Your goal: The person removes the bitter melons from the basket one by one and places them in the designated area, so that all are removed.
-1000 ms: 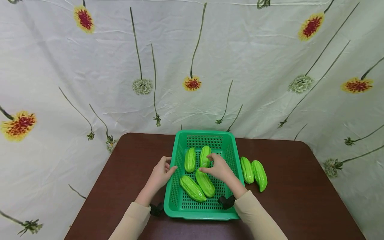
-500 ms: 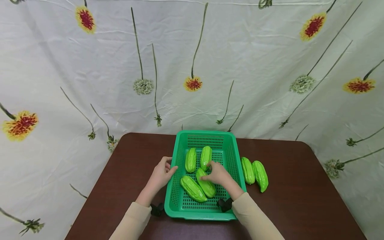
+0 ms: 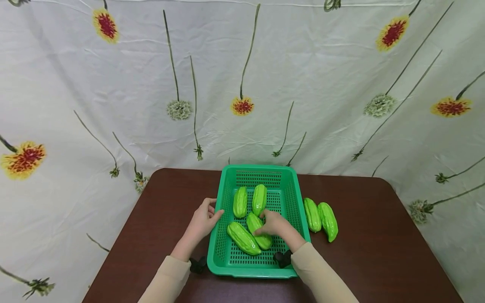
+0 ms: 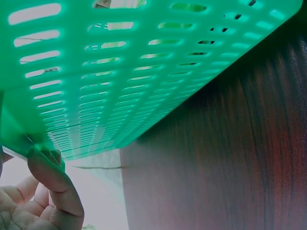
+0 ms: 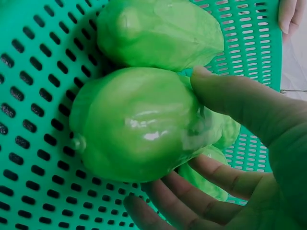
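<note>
A green plastic basket (image 3: 261,167) with slotted walls holds several bright green, ridged bitter melons. My left hand (image 3: 202,219) grips the basket's left rim, thumb on top; the left wrist view shows a digit (image 4: 55,184) bent at the rim. Inside the basket, my right hand (image 3: 276,224) is around the near middle bitter melon (image 5: 139,124). Its thumb lies along one side and its fingers reach under the other, while the melon rests low in the basket. Another bitter melon (image 3: 243,238) lies close to its left. Two more, a left one (image 3: 240,202) and a right one (image 3: 259,200), lie farther back.
Two bitter melons lie side by side on the dark brown table (image 3: 379,235), right of the basket: a nearer-in one (image 3: 312,215) and an outer one (image 3: 328,221). A white flower-printed cloth (image 3: 212,75) hangs behind the table's back edge.
My right hand has moved down and nearer, from above the back right melon onto the near middle bitter melon. The left hand stays on the rim.
</note>
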The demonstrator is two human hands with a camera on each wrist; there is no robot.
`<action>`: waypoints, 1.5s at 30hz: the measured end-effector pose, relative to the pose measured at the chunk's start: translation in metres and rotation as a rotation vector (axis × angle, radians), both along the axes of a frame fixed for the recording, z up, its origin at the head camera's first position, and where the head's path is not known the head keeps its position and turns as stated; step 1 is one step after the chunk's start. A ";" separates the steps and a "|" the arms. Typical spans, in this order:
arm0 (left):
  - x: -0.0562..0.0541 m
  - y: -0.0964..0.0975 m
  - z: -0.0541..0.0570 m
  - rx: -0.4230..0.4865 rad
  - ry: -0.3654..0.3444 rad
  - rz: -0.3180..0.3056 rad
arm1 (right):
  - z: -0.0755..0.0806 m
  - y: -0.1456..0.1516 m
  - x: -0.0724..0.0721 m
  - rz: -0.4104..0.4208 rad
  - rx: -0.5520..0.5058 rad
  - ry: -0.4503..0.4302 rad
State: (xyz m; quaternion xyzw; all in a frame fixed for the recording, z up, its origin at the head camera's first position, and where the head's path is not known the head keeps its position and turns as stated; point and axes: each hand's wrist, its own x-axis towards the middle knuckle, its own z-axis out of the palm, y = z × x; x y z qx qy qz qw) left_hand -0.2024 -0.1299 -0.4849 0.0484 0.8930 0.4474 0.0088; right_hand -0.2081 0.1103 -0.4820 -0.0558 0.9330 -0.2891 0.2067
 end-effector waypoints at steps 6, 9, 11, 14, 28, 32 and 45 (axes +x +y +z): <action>0.000 -0.001 0.000 0.001 0.015 -0.008 | 0.000 0.000 0.001 0.008 -0.003 -0.012; 0.000 -0.001 0.000 0.002 0.016 -0.009 | 0.000 0.000 0.002 0.014 0.000 -0.016; 0.001 -0.001 0.000 0.004 0.009 -0.005 | -0.001 0.000 0.001 0.017 0.003 -0.015; 0.001 -0.001 0.000 0.001 0.004 0.000 | -0.001 0.000 0.001 0.021 0.005 -0.013; -0.001 0.001 -0.001 0.002 -0.005 -0.006 | 0.015 0.005 -0.001 -0.027 -0.126 0.011; 0.000 0.000 0.000 0.009 -0.010 -0.003 | 0.023 0.005 -0.002 -0.044 -0.156 0.023; 0.001 0.001 0.002 -0.012 -0.005 0.001 | 0.045 0.010 -0.001 -0.132 -0.242 0.158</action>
